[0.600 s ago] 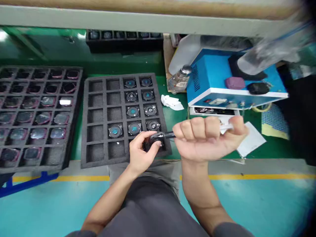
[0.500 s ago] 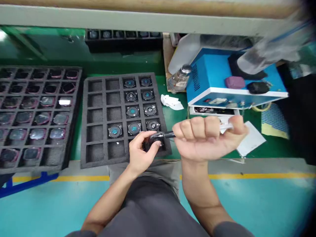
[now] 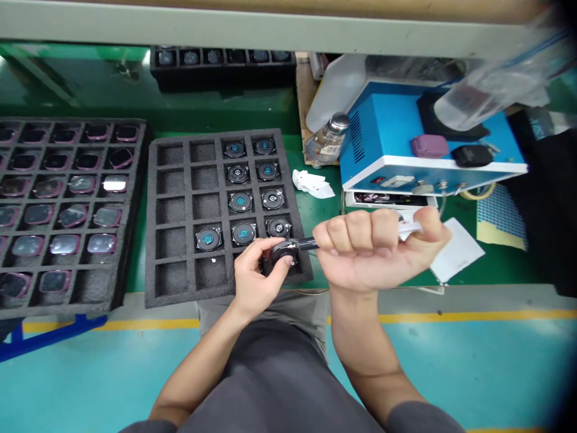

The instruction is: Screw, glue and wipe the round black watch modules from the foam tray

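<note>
Our view has shifted slightly since the earlier frame, so the things on the green desk [image 3: 318, 209] sit a little higher in it, while both hands keep nearly the same pose. We pinch a round dark piece [image 3: 283, 249] between the thumb and fingers of our left hand [image 3: 256, 281], holding it over the near right corner of a gray foam tray [image 3: 192, 299]. Our right hand [image 3: 376, 252] is closed in a fist, palm up, around a slim tool [image 3: 307, 243] with a black shaft; its black end reaches the right side of the piece, and a white part shows near our thumb. Round watch-like pieces [image 3: 208, 239] fill the upper four rows of the tray's two right columns, with one more in the fourth row of the second column; our left hand partly hides the bottom row. To the left, a larger foam tray [image 3: 104, 305] holds squarish, purple-rimmed pieces [image 3: 55, 281]. Beyond our right hand stands a blue box [image 3: 367, 135] with a clear plastic cup [image 3: 457, 114] leaning on top, near a small purple block [image 3: 430, 146] and a black block [image 3: 472, 156]. Left of the box are a metal-capped bottle [image 3: 327, 141] and a crumpled white tissue [image 3: 313, 183]; a white sheet [image 3: 457, 252] lies to the right.
</note>
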Demonstrator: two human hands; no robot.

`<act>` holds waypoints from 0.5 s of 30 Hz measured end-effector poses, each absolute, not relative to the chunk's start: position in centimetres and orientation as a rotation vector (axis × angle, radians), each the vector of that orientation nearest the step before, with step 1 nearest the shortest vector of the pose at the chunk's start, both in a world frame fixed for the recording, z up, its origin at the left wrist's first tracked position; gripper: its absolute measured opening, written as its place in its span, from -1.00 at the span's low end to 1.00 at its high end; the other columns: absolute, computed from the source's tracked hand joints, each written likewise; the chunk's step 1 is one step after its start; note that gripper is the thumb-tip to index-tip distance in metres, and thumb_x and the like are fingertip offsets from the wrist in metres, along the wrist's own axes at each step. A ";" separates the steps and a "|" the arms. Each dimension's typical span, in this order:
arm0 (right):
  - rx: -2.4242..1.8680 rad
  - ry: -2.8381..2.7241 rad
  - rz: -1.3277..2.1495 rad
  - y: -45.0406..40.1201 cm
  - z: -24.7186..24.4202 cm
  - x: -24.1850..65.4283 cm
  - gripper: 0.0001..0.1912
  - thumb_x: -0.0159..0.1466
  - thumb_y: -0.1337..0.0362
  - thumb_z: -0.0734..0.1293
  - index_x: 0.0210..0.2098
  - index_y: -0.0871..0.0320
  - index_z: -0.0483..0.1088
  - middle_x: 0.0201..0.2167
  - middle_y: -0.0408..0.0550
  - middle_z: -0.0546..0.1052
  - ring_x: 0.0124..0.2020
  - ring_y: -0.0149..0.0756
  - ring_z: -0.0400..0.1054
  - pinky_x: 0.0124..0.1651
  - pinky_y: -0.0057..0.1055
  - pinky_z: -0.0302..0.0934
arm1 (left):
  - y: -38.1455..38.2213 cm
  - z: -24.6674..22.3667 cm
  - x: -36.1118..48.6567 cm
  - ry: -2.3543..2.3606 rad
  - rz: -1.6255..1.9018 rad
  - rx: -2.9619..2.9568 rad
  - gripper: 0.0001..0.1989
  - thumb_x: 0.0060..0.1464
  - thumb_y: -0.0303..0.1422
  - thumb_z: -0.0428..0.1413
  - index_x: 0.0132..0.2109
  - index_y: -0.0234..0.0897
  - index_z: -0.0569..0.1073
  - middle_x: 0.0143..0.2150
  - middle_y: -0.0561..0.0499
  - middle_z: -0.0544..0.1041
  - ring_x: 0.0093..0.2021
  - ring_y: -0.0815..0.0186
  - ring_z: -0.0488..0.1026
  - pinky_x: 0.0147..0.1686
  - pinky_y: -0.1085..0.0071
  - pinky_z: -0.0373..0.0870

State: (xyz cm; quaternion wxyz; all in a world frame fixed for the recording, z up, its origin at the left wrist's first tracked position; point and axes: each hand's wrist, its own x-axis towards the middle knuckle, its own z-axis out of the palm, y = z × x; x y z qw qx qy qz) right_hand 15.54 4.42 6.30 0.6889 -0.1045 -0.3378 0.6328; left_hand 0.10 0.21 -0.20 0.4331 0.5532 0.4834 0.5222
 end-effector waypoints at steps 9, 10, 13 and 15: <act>-0.216 -0.759 1.419 4.4 6.3 15.6 -0.37 0.36 -0.05 0.12 -0.72 0.12 -0.11 -0.80 -0.28 -0.13 -0.73 -0.49 -0.26 -0.59 -0.38 -0.10 | 0.2 -0.2 0.1 1.191 1.299 1.386 -0.76 0.12 -0.43 0.25 -0.04 -0.23 0.57 -0.24 -0.03 0.58 -0.25 0.30 0.47 -0.21 0.38 0.38; -0.215 -0.758 1.417 4.4 6.3 15.6 -0.37 0.36 -0.05 0.12 -0.72 0.12 -0.12 -0.80 -0.28 -0.13 -0.73 -0.49 -0.27 -0.60 -0.38 -0.10 | 0.2 -0.2 0.1 1.192 1.298 1.387 -0.76 0.12 -0.43 0.25 -0.04 -0.23 0.57 -0.24 -0.03 0.58 -0.26 0.30 0.47 -0.21 0.38 0.38; -0.203 -0.756 1.407 4.4 6.4 15.5 -0.38 0.35 -0.02 0.12 -0.72 0.12 -0.13 -0.79 -0.29 -0.14 -0.74 -0.50 -0.28 -0.61 -0.38 -0.12 | 0.1 -0.2 0.0 1.197 1.292 1.390 -0.77 0.12 -0.43 0.25 -0.05 -0.22 0.57 -0.24 -0.02 0.57 -0.26 0.30 0.46 -0.21 0.39 0.37; -0.197 -0.752 1.404 4.5 6.5 15.4 -0.39 0.35 -0.01 0.13 -0.72 0.11 -0.14 -0.79 -0.30 -0.15 -0.74 -0.50 -0.28 -0.62 -0.38 -0.13 | 0.2 -0.2 0.0 1.195 1.289 1.388 -0.77 0.12 -0.44 0.25 -0.04 -0.21 0.57 -0.24 -0.02 0.57 -0.26 0.30 0.46 -0.21 0.38 0.37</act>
